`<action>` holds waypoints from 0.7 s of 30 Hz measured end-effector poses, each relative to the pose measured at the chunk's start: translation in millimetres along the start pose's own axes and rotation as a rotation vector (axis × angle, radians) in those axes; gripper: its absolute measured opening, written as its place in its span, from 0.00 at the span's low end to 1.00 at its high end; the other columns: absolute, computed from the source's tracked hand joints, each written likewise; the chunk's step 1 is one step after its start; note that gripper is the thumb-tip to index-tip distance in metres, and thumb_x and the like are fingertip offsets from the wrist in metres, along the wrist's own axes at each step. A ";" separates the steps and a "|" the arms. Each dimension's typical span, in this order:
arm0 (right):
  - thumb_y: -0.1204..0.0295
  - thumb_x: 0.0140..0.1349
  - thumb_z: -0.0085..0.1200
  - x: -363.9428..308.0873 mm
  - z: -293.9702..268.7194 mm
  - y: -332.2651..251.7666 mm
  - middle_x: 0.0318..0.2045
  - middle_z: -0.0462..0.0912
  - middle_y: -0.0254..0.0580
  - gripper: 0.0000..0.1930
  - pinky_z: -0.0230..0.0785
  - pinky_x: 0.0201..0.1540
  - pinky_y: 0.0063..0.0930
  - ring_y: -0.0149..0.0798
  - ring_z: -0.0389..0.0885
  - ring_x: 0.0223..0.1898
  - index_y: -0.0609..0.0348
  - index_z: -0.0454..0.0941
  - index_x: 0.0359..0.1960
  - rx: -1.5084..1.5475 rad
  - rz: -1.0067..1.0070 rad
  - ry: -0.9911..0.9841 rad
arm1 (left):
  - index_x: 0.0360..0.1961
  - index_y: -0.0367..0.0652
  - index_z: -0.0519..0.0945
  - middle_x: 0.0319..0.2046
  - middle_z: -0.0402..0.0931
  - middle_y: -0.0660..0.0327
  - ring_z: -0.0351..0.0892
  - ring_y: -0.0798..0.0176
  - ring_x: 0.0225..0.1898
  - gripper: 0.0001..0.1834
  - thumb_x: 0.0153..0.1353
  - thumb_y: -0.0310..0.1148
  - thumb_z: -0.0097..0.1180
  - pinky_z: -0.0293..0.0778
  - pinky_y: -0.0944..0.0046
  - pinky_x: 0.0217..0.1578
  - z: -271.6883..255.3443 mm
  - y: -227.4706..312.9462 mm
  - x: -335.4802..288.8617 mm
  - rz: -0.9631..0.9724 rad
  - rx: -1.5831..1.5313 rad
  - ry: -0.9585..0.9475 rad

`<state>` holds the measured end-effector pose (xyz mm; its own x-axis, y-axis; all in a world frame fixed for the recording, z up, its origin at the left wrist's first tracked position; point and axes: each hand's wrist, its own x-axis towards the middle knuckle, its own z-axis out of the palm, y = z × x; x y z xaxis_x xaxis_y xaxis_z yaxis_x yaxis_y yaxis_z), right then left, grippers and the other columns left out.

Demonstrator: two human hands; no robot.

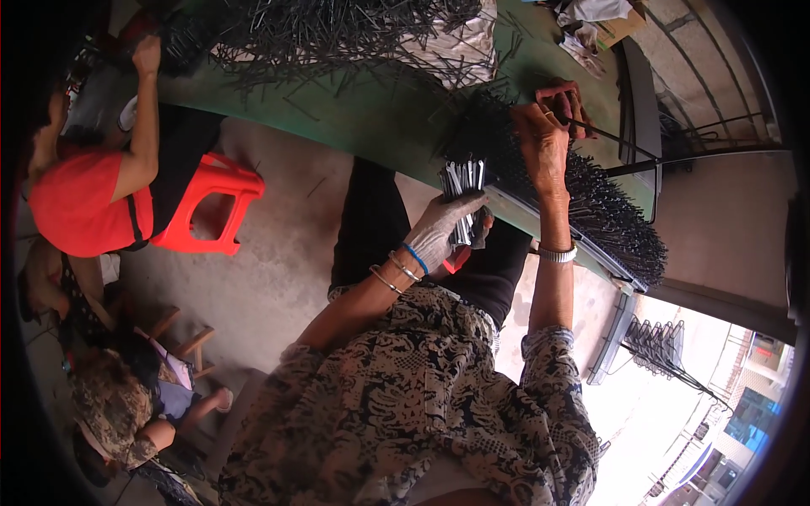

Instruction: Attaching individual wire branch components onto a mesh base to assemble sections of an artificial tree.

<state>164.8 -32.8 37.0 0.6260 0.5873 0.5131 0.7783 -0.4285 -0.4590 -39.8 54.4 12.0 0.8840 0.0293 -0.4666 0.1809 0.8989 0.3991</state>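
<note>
Patterned sleeve (405,405) nearest. Left hand (439,229), gloved, grip clamped on a bundle of rods (462,190) at the worktop (380,126) edge; right hand (544,139) pinches one rod (607,139) over the rack (591,202) — bundle sits loose, rods could slide out; spikes may jab the bare hand.

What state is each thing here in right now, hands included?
Left hand: gloved, closed around a bundle of metal pins.
Right hand: bare, pinching one pin at the rack.
Rack: densely filled with upright dark pins.
Loose pins: heaped on the green table.
Red stool: occupied by another person.
</note>
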 end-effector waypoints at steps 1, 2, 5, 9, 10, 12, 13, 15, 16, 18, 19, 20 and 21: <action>0.75 0.63 0.56 0.4 0.5 -1.2 0.29 0.81 0.40 0.05 0.70 0.33 0.26 0.33 0.80 0.28 0.58 0.81 0.39 0.015 0.044 -0.015 | 0.41 0.38 0.79 0.25 0.81 0.58 0.83 0.64 0.24 0.09 0.65 0.33 0.59 0.80 0.67 0.22 -0.7 -0.9 0.2 0.003 -0.001 -0.004; 0.75 0.63 0.56 0.1 0.0 -2.5 0.29 0.81 0.40 0.05 0.70 0.33 0.26 0.33 0.80 0.28 0.58 0.81 0.39 0.013 0.039 -0.014 | 0.41 0.38 0.79 0.25 0.81 0.58 0.83 0.64 0.24 0.09 0.64 0.33 0.59 0.81 0.67 0.23 -1.3 -1.7 0.1 0.002 0.002 -0.002; 0.74 0.62 0.58 -5.1 0.3 -0.6 0.30 0.81 0.40 0.07 0.70 0.36 0.26 0.33 0.80 0.31 0.56 0.83 0.42 0.003 0.058 0.083 | 0.40 0.37 0.79 0.27 0.81 0.58 0.83 0.63 0.25 0.09 0.64 0.32 0.60 0.82 0.67 0.25 1.2 -3.7 -3.0 -0.004 -0.003 0.003; 0.68 0.62 0.60 -18.1 8.5 2.3 0.29 0.81 0.39 0.11 0.70 0.36 0.26 0.33 0.79 0.31 0.55 0.84 0.45 -0.254 0.036 0.170 | 0.38 0.36 0.80 0.28 0.81 0.58 0.83 0.63 0.24 0.08 0.63 0.31 0.61 0.82 0.67 0.26 5.0 -6.3 -5.4 -0.001 -0.037 0.049; 0.66 0.63 0.60 -21.7 7.0 -3.2 0.29 0.82 0.37 0.13 0.70 0.36 0.25 0.31 0.78 0.31 0.56 0.84 0.46 -0.348 0.008 0.180 | 0.38 0.36 0.80 0.28 0.81 0.58 0.83 0.63 0.24 0.08 0.63 0.31 0.61 0.82 0.67 0.26 3.8 -7.0 -6.8 0.001 -0.039 0.049; 0.64 0.64 0.59 -30.2 -7.6 -19.3 0.29 0.81 0.35 0.14 0.69 0.35 0.24 0.29 0.77 0.30 0.59 0.83 0.46 0.070 0.235 0.049 | 0.38 0.37 0.81 0.27 0.81 0.58 0.82 0.64 0.24 0.08 0.62 0.30 0.61 0.80 0.67 0.25 1.9 -4.7 -7.2 0.036 -0.053 0.001; 0.62 0.66 0.58 -34.5 -20.0 -30.8 0.29 0.81 0.33 0.16 0.69 0.35 0.22 0.26 0.76 0.30 0.62 0.83 0.46 0.486 0.459 -0.085 | 0.38 0.37 0.81 0.27 0.81 0.58 0.82 0.64 0.24 0.08 0.62 0.30 0.61 0.80 0.67 0.25 3.0 -3.9 -6.6 0.039 -0.056 -0.003; 0.62 0.66 0.58 -40.6 -38.8 -59.1 0.29 0.80 0.29 0.17 0.67 0.35 0.19 0.23 0.73 0.29 0.65 0.82 0.45 0.679 0.645 -0.194 | 0.38 0.37 0.81 0.26 0.81 0.58 0.82 0.64 0.23 0.08 0.62 0.31 0.61 0.79 0.66 0.22 6.3 -2.0 -5.5 0.068 0.086 0.051; 0.64 0.66 0.59 -46.0 -42.5 -63.6 0.28 0.79 0.29 0.15 0.67 0.35 0.19 0.23 0.73 0.28 0.65 0.82 0.45 0.707 0.593 -0.283 | 0.38 0.37 0.81 0.26 0.81 0.58 0.82 0.64 0.23 0.08 0.62 0.31 0.61 0.79 0.66 0.22 8.3 -1.4 -5.9 0.059 0.091 0.048; 0.69 0.64 0.61 -54.2 -40.2 -56.6 0.27 0.78 0.29 0.09 0.68 0.34 0.19 0.23 0.73 0.26 0.62 0.82 0.40 0.786 0.564 -0.361 | 0.39 0.38 0.81 0.25 0.82 0.58 0.81 0.64 0.22 0.10 0.62 0.33 0.62 0.77 0.66 0.20 10.9 0.0 -6.5 0.056 0.162 -0.025; 0.69 0.64 0.61 -55.9 -40.3 -55.7 0.27 0.78 0.29 0.09 0.68 0.34 0.19 0.23 0.73 0.26 0.62 0.82 0.40 0.786 0.570 -0.357 | 0.39 0.38 0.81 0.25 0.82 0.58 0.81 0.64 0.22 0.10 0.62 0.33 0.62 0.77 0.66 0.20 11.0 -1.5 -5.7 0.049 0.165 -0.025; 0.71 0.63 0.60 -57.5 -40.1 -55.5 0.26 0.78 0.28 0.07 0.68 0.34 0.20 0.23 0.73 0.26 0.62 0.81 0.37 0.861 0.581 -0.322 | 0.40 0.37 0.81 0.25 0.82 0.58 0.82 0.63 0.22 0.11 0.62 0.33 0.61 0.77 0.66 0.20 11.1 -3.5 -4.7 0.041 0.152 -0.027; 0.72 0.63 0.60 -58.9 -39.6 -55.8 0.26 0.77 0.28 0.05 0.68 0.34 0.20 0.22 0.73 0.26 0.61 0.80 0.35 0.936 0.592 -0.287 | 0.41 0.37 0.80 0.26 0.82 0.57 0.82 0.63 0.21 0.12 0.62 0.34 0.61 0.78 0.66 0.19 10.7 -5.4 -3.6 0.034 0.140 -0.028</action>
<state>86.5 -70.7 61.1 0.7542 0.6501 -0.0929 -0.0524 -0.0815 -0.9953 -39.3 44.8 20.0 0.9019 0.0449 -0.4296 0.2070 0.8280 0.5211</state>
